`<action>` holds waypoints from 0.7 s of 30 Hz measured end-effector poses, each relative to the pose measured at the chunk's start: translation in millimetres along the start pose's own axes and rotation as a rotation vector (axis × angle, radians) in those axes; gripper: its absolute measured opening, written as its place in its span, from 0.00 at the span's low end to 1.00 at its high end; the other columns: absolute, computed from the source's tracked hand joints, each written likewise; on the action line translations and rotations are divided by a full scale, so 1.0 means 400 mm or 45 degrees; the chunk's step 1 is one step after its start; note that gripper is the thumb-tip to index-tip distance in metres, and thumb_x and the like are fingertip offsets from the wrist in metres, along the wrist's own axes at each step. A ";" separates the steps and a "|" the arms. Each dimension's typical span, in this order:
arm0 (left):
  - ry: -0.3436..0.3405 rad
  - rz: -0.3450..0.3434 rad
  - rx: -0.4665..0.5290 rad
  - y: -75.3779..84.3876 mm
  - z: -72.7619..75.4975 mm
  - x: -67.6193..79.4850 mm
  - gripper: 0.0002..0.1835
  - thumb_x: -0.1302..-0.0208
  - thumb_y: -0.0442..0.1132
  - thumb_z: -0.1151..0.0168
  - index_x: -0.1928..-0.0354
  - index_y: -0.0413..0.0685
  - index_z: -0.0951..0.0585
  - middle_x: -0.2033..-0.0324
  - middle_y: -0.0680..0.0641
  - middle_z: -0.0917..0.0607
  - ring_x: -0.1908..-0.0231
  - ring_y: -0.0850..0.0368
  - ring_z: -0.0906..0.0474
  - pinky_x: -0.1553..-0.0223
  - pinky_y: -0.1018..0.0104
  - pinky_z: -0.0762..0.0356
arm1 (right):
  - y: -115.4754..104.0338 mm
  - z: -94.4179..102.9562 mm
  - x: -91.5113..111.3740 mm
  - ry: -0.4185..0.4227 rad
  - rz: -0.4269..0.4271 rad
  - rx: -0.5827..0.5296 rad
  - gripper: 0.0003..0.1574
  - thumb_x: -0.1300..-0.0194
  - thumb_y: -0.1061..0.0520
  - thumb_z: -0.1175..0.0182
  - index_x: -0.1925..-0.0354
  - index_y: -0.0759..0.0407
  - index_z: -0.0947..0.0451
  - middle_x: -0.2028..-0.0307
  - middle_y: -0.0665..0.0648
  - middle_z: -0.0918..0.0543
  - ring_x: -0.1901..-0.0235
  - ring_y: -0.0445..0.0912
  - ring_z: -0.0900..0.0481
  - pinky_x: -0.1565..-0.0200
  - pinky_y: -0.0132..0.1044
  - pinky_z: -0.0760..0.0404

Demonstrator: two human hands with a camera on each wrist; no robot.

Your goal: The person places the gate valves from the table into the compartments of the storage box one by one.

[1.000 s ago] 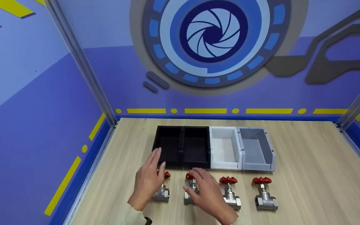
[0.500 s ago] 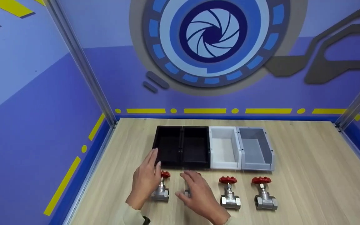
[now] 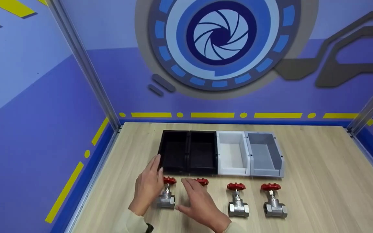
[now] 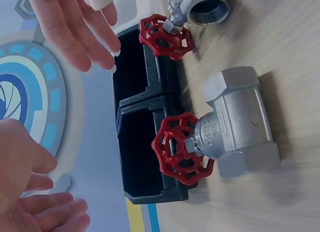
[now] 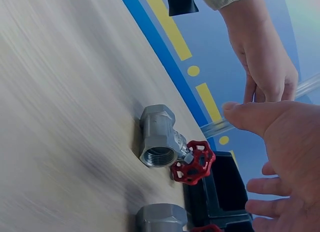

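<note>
Several steel valves with red handwheels stand in a row on the wooden table. My left hand (image 3: pixel 148 186) hovers beside the leftmost valve (image 3: pixel 166 200), fingers extended and holding nothing. My right hand (image 3: pixel 201 204), also holding nothing, is over the second valve, hiding most of its body; its red handwheel (image 3: pixel 202 182) shows behind the fingers. Further right are a third valve (image 3: pixel 238 207) and a fourth valve (image 3: pixel 275 208). In the left wrist view, both hands are apart from the nearest valve (image 4: pixel 240 124). The right wrist view has my right palm (image 5: pixel 295 157) above a threaded valve (image 5: pixel 159 137).
Behind the valves, bins stand side by side: two black bins (image 3: pixel 187 155), a white bin (image 3: pixel 248 163) and a grey bin (image 3: pixel 267 173). Printed purple panels (image 3: pixel 115 81) and metal corner posts (image 3: pixel 83 61) enclose the table (image 3: pixel 319 181).
My right hand has moved left, uncovering the third valve and part of the second's handwheel. The left hand has drifted slightly left, showing more of the first valve. The valves stay in place.
</note>
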State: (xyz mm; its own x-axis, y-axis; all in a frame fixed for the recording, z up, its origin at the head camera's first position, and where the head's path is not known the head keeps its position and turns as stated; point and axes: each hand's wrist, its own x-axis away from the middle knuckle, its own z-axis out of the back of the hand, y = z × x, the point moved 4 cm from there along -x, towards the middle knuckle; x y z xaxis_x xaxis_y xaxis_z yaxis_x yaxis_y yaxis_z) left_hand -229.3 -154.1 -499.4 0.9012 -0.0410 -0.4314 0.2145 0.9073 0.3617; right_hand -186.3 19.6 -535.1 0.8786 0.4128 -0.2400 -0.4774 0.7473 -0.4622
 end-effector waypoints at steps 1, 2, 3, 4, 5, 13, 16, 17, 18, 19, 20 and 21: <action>-0.005 0.002 -0.002 -0.003 -0.002 0.000 0.25 0.31 0.40 0.43 0.34 0.45 0.29 0.38 0.43 0.23 0.64 0.45 0.16 0.61 0.52 0.19 | -0.001 -0.003 -0.001 -0.009 -0.003 -0.001 0.53 0.48 0.39 0.30 0.33 0.63 0.36 0.37 0.62 0.28 0.37 0.56 0.30 0.39 0.53 0.29; -0.005 0.004 -0.002 -0.006 -0.004 0.000 0.25 0.32 0.40 0.43 0.34 0.44 0.29 0.38 0.43 0.23 0.63 0.45 0.16 0.61 0.52 0.19 | -0.003 -0.004 -0.003 -0.020 -0.002 0.002 0.54 0.48 0.38 0.30 0.32 0.64 0.36 0.36 0.62 0.29 0.36 0.56 0.30 0.38 0.53 0.29; -0.005 0.004 -0.002 -0.008 -0.005 0.001 0.25 0.32 0.40 0.43 0.34 0.44 0.29 0.38 0.43 0.23 0.63 0.45 0.16 0.61 0.52 0.19 | -0.004 -0.006 -0.005 -0.028 0.002 0.009 0.55 0.48 0.38 0.29 0.32 0.64 0.37 0.36 0.62 0.29 0.36 0.56 0.31 0.38 0.53 0.29; -0.004 0.004 -0.004 -0.011 -0.007 0.001 0.25 0.32 0.40 0.43 0.34 0.44 0.29 0.38 0.43 0.23 0.64 0.44 0.16 0.61 0.51 0.19 | -0.005 -0.007 -0.007 -0.036 0.005 0.009 0.55 0.49 0.38 0.29 0.32 0.64 0.37 0.35 0.62 0.29 0.36 0.56 0.31 0.37 0.53 0.30; -0.003 0.003 -0.006 -0.013 -0.008 0.001 0.25 0.32 0.40 0.43 0.34 0.44 0.29 0.38 0.43 0.23 0.64 0.44 0.16 0.62 0.51 0.19 | -0.007 -0.008 -0.009 -0.047 0.008 0.010 0.56 0.49 0.38 0.29 0.31 0.64 0.37 0.35 0.62 0.30 0.35 0.56 0.31 0.37 0.52 0.30; -0.007 0.007 -0.022 -0.026 -0.014 0.002 0.25 0.32 0.40 0.43 0.34 0.44 0.28 0.39 0.43 0.23 0.63 0.44 0.16 0.61 0.52 0.18 | -0.018 -0.021 -0.024 -0.149 0.021 -0.012 0.58 0.49 0.38 0.29 0.30 0.63 0.40 0.34 0.62 0.32 0.35 0.57 0.32 0.39 0.54 0.28; -0.016 0.014 -0.028 -0.031 -0.017 0.002 0.25 0.32 0.39 0.43 0.35 0.43 0.28 0.39 0.42 0.23 0.63 0.44 0.16 0.61 0.52 0.18 | -0.020 -0.028 -0.029 -0.164 0.032 0.004 0.58 0.49 0.39 0.28 0.29 0.63 0.41 0.33 0.62 0.32 0.35 0.57 0.31 0.39 0.53 0.28; -0.015 0.013 -0.029 -0.032 -0.017 0.002 0.25 0.32 0.39 0.43 0.35 0.42 0.28 0.39 0.42 0.22 0.63 0.44 0.16 0.62 0.51 0.18 | -0.020 -0.030 -0.032 -0.164 0.036 0.013 0.59 0.49 0.39 0.28 0.29 0.63 0.41 0.33 0.62 0.32 0.35 0.57 0.31 0.38 0.53 0.29; -0.013 0.012 -0.029 -0.033 -0.017 0.001 0.24 0.32 0.39 0.43 0.35 0.42 0.28 0.39 0.42 0.22 0.64 0.43 0.16 0.62 0.51 0.18 | -0.021 -0.032 -0.034 -0.166 0.038 0.018 0.59 0.49 0.39 0.28 0.29 0.63 0.41 0.33 0.62 0.32 0.35 0.57 0.31 0.38 0.53 0.29; -0.012 0.011 -0.028 -0.034 -0.018 0.001 0.24 0.32 0.39 0.43 0.35 0.42 0.28 0.39 0.41 0.22 0.63 0.43 0.16 0.62 0.51 0.18 | -0.022 -0.035 -0.036 -0.163 0.042 0.026 0.59 0.49 0.40 0.28 0.29 0.63 0.41 0.33 0.63 0.32 0.35 0.58 0.31 0.38 0.52 0.29; -0.013 0.011 -0.030 -0.035 -0.018 0.000 0.24 0.32 0.39 0.43 0.35 0.42 0.28 0.39 0.41 0.22 0.62 0.42 0.16 0.61 0.50 0.18 | -0.023 -0.036 -0.037 -0.161 0.046 0.030 0.59 0.50 0.40 0.27 0.29 0.63 0.41 0.33 0.63 0.32 0.35 0.58 0.31 0.37 0.52 0.29; -0.016 0.015 -0.030 -0.036 -0.019 0.000 0.24 0.32 0.39 0.43 0.35 0.42 0.28 0.39 0.41 0.22 0.61 0.42 0.16 0.61 0.50 0.18 | -0.024 -0.038 -0.038 -0.159 0.050 0.037 0.59 0.50 0.40 0.27 0.30 0.63 0.41 0.33 0.64 0.32 0.35 0.58 0.31 0.37 0.52 0.29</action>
State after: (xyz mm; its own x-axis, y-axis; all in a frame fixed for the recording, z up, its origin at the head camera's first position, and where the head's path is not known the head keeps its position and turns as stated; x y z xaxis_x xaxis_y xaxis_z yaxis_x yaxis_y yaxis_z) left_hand -235.5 -164.0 -510.9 0.9083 -0.0357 -0.4167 0.1952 0.9174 0.3469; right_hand -195.1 -1.7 -540.0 0.8517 0.5026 -0.1486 -0.5134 0.7431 -0.4292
